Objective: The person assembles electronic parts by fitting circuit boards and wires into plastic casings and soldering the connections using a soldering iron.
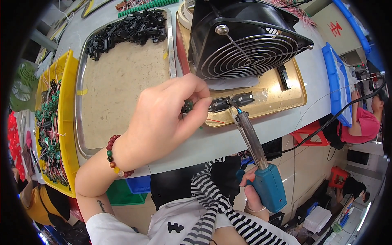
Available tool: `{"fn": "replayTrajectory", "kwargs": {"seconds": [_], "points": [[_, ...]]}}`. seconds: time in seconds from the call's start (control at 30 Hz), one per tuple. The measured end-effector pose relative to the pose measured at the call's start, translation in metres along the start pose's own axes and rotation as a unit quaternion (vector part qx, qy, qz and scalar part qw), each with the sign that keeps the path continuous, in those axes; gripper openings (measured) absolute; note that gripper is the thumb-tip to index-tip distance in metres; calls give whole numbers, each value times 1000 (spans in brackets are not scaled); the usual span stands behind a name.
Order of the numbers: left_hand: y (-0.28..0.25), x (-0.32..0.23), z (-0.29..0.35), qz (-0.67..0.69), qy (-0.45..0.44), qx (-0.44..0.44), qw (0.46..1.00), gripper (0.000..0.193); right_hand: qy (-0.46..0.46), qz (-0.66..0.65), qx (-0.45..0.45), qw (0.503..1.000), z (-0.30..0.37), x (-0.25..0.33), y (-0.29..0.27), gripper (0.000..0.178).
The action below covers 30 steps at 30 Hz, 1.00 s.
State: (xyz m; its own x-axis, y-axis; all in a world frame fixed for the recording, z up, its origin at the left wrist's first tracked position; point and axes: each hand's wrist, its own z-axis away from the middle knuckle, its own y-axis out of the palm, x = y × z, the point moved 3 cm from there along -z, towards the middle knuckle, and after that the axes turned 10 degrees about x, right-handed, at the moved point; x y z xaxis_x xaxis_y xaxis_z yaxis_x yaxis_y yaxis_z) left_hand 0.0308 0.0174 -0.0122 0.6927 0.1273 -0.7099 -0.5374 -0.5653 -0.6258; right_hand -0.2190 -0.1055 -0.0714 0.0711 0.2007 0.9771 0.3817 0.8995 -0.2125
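Observation:
My left hand [165,108] is closed in a pinch over the gold tray's left edge, at the left end of a black plastic housing [245,98]. What the fingertips grip is hidden; a bit of green circuit board [187,107] shows behind them. A thin red wire [215,121] lies just below. My right hand [254,196] is wrapped round the handle of a teal soldering gun [270,188]. The gun's tip points up and meets the housing near its middle; whether it touches, I cannot tell.
A black fan [249,53] with a wire guard stands on the gold tray [281,102], beside another black part [283,77]. A steel tray [122,85] holds black plastic parts [130,32]. Wired circuit boards fill a yellow bin [67,122]. A black cable [314,132] crosses the right; co-workers sit beyond.

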Motion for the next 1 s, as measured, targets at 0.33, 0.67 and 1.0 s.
{"fn": "replayTrajectory", "kwargs": {"seconds": [0.33,0.67,1.0], "points": [[-1,-1,-1,-5,12,-5,1000,7,-25,-23,-12,999,0,1,1,24],[0,1,1,-8,13,-7,1000,8,0,-96,-39,995,2,4,8,36],[0,-1,0,-5,8,-8,1000,9,-13,-91,-39,995,2,-2,3,40]]}}
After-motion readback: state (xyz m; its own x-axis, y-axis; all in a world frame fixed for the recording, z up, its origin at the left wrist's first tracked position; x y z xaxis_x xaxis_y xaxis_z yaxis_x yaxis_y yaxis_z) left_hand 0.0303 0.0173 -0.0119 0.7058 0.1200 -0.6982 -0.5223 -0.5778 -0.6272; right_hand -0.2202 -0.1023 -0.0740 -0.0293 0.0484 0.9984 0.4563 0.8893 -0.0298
